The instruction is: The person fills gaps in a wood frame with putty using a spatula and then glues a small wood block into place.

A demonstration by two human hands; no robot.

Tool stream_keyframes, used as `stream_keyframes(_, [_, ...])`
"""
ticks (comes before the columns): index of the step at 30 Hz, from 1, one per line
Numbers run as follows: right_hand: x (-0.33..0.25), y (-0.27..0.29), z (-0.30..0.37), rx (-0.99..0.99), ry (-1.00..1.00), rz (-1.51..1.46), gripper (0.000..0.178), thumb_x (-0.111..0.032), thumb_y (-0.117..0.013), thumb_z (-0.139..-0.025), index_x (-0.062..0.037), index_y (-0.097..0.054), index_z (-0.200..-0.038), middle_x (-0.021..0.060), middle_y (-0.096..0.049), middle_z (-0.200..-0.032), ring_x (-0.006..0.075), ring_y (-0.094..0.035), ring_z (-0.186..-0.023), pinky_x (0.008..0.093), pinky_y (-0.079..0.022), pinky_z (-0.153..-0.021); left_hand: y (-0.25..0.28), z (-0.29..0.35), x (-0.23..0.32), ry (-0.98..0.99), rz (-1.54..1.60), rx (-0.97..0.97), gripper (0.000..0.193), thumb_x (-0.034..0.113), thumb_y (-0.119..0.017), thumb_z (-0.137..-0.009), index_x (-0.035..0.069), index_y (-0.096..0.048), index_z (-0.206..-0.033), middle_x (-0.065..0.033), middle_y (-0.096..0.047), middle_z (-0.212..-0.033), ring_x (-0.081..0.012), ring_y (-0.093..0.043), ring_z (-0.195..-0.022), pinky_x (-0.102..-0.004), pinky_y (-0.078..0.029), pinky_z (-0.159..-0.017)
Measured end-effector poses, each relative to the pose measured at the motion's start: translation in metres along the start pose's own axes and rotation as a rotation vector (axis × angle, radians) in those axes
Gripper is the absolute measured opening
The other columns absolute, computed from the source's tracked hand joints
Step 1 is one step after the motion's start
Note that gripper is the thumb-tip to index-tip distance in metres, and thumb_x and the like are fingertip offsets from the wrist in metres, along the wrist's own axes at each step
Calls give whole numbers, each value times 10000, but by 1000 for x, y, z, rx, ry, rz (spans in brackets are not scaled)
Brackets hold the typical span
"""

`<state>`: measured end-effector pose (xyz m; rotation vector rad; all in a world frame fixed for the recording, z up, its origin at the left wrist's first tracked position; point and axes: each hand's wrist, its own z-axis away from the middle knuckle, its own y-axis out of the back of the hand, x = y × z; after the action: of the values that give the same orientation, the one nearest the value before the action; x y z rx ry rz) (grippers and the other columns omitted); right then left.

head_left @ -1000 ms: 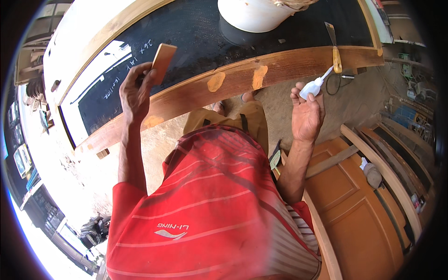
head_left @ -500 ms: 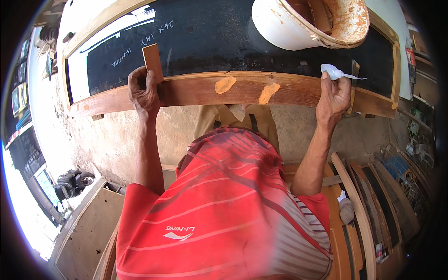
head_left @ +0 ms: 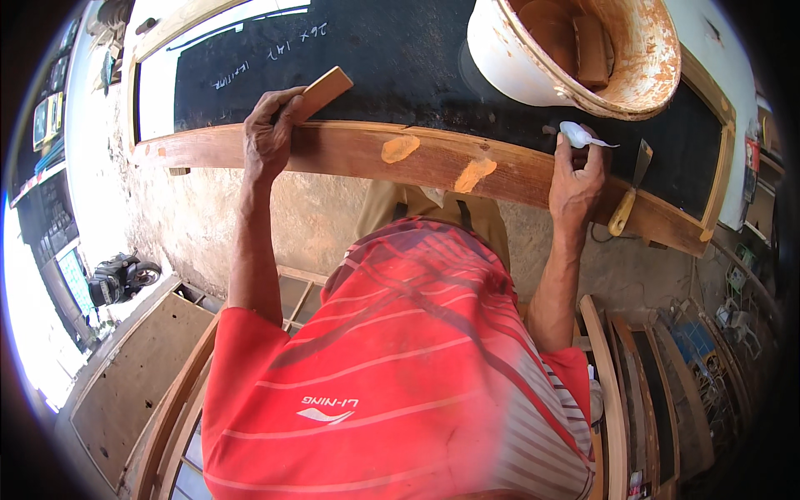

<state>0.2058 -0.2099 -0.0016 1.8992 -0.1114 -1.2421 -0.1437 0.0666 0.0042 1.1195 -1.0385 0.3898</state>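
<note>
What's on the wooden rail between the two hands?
In the head view, two orange filler patches sit on the rail between the left hand, holding a wooden block, and the right hand; otherwise bare wood.

Small white crumpled packet (head_left: 581, 133) in the right grip (head_left: 577, 179)

Head view, looking steeply down

One fisheye camera looks from above the person's red striped shirt (head_left: 400, 375); both hands lie ahead, fairly near, at the long brown wooden frame (head_left: 350, 154).

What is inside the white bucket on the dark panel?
The white bucket has rust-orange stained inner walls and at least one brownish block inside. Its bottom and anything beneath the block are hidden by the rim and the frame edge.
</note>
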Motion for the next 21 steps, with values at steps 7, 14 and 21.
stream_keyframes(7, [1,-9,0,56,-45,120,335,-247,-784,-1006,-5,-731,-1232,161,-725,-1150,284,-685,-989,415,-542,-875,-45,-25,53,-163,-45,-409,172,101,-723,-1018,58,-803,-1164,-75,-705,-994,-203,-676,-914,-339,-544,-836])
stream_keyframes(14, [-2,-11,0,151,-31,230,371,-278,-809,-984,7,-733,-1210,170,-751,-1111,302,-693,-950,441,-541,-877,-63,-41,56,-498,-219,-410,183,136,-765,-949,115,-820,-1122,-66,-680,-1009,-284,-653,-1019,-405,-548,-903])
stream_keyframes(21, [2,-15,0,159,-139,284,405,-321,-839,-959,0,-749,-1189,157,-755,-1029,276,-685,-888,423,-537,-840,-69,-46,40,-560,-130,-442,193,137,-787,-916,133,-822,-1106,-50,-680,-1036,-277,-657,-1006,-398,-550,-915])
